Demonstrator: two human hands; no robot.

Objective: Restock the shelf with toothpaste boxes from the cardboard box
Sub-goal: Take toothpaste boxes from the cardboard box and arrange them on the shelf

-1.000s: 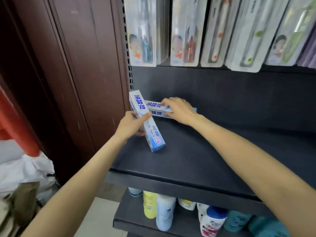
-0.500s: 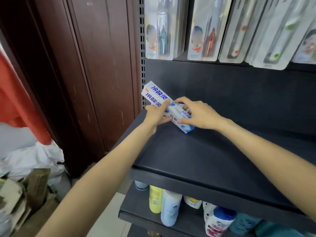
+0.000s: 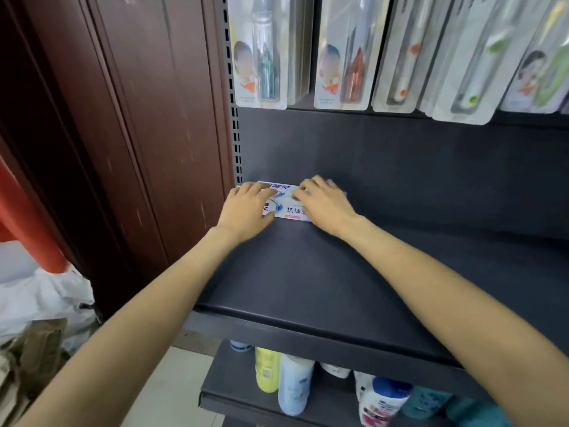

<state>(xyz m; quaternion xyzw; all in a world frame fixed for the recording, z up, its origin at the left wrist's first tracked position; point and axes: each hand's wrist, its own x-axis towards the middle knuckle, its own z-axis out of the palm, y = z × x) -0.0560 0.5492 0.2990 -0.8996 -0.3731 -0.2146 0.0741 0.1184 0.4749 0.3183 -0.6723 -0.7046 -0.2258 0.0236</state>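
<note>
The toothpaste boxes [image 3: 284, 204] are found at the back left corner of the dark shelf [image 3: 323, 282], against the back panel and near the perforated upright [image 3: 235, 124]; open shelf surface is left in front and to the right; their ends are hidden under both hands, and how many boxes lie there cannot be told; the left hand [image 3: 246, 209] and right hand [image 3: 326, 203] are laid flat on them, fingers extended, pressing rather than clasping.
</note>
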